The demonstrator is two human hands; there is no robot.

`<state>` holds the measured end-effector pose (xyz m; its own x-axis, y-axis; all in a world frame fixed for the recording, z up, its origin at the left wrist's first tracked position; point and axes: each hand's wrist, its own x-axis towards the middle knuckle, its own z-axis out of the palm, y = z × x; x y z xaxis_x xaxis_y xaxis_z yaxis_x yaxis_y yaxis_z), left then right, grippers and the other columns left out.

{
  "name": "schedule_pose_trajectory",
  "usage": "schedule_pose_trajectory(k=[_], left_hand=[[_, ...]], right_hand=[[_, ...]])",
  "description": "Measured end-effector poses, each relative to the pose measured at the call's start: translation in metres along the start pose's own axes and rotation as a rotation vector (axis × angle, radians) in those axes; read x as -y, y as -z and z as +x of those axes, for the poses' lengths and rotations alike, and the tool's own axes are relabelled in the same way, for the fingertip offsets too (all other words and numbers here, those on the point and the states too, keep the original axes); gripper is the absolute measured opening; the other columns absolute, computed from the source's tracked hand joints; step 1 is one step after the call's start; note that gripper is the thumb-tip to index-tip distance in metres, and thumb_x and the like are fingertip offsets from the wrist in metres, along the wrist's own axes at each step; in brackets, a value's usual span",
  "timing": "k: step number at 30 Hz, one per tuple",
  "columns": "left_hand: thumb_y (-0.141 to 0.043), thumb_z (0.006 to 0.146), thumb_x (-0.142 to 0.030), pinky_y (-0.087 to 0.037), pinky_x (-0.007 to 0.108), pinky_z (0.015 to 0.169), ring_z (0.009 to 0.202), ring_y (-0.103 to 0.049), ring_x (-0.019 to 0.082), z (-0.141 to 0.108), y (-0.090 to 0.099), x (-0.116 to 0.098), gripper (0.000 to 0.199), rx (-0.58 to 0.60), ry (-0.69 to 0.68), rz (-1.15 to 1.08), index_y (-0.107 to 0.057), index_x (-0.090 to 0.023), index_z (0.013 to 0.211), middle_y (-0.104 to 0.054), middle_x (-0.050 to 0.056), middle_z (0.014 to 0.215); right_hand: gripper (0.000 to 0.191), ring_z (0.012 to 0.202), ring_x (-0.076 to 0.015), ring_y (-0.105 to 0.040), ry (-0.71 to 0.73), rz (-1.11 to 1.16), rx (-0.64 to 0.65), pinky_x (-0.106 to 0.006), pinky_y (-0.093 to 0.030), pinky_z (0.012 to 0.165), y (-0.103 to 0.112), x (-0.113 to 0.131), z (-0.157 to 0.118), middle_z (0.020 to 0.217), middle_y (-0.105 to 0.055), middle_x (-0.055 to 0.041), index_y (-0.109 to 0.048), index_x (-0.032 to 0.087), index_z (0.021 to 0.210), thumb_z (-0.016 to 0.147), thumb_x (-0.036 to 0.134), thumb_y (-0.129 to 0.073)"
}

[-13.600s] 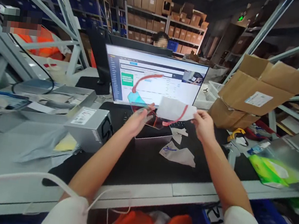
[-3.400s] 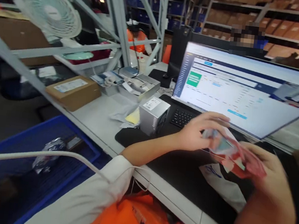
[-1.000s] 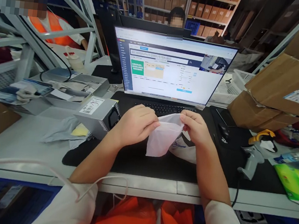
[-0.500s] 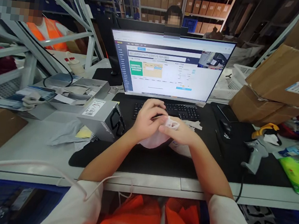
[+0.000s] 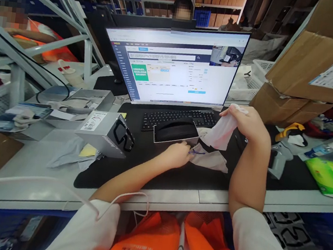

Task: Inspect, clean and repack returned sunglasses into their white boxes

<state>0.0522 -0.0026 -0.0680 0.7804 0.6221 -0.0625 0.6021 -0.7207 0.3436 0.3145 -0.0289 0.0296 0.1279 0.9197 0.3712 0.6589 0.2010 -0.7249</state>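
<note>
My right hand (image 5: 247,120) is raised right of the keyboard, its fingers closed on a thin whitish bag (image 5: 222,129) that hangs down. My left hand (image 5: 178,154) lies on the black mat, fingers curled, at the near edge of a small open box (image 5: 176,132) with a black case inside. Its fingertips meet the left end of a pale cloth pouch (image 5: 207,158) with a dark blue cord; what exactly they grip is hard to make out. Left of the hands stands a grey box (image 5: 102,133) with goggles pictured on its end.
A monitor (image 5: 172,69) stands behind the keyboard (image 5: 179,118). Cardboard boxes (image 5: 314,69) are stacked at the right, near a scanner (image 5: 281,158) and a green packet (image 5: 329,175). Opened grey boxes (image 5: 97,97) lie at the left. Two people are beyond the desk.
My hands have parted: the right moved up and right with the whitish bag, the left came down toward the pouch. The open box with the black case now shows. The view has shifted slightly.
</note>
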Motion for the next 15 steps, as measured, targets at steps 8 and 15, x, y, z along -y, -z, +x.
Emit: schedule_pose_trajectory(k=[8, 15], left_hand=[[-0.049, 0.100, -0.023, -0.055, 0.034, 0.091, 0.100, -0.071, 0.023, 0.009, -0.005, -0.002, 0.025, -0.120, 0.004, -0.044, -0.074, -0.016, 0.098, -0.072, 0.010, 0.109], [-0.050, 0.100, -0.022, -0.051, 0.028, 0.074, 0.078, -0.063, 0.015, -0.042, 0.075, 0.012, 0.016, -0.498, -0.278, -0.444, -0.066, -0.017, 0.096, -0.068, 0.003, 0.089]], right_hand=[[0.051, 0.076, -0.0219, -0.066, 0.008, 0.004, 0.177, -0.030, -0.045, 0.066, -0.003, 0.008, -0.002, 0.083, -0.077, -0.0073, -0.080, 0.017, 0.080, 0.096, 0.058, -0.054], [0.043, 0.092, -0.0250, -0.071, 0.117, 0.317, 0.520, -0.032, -0.054, 0.076, -0.002, 0.046, -0.027, 0.115, -0.076, -0.0079, -0.081, 0.022, 0.094, 0.097, 0.059, -0.060]])
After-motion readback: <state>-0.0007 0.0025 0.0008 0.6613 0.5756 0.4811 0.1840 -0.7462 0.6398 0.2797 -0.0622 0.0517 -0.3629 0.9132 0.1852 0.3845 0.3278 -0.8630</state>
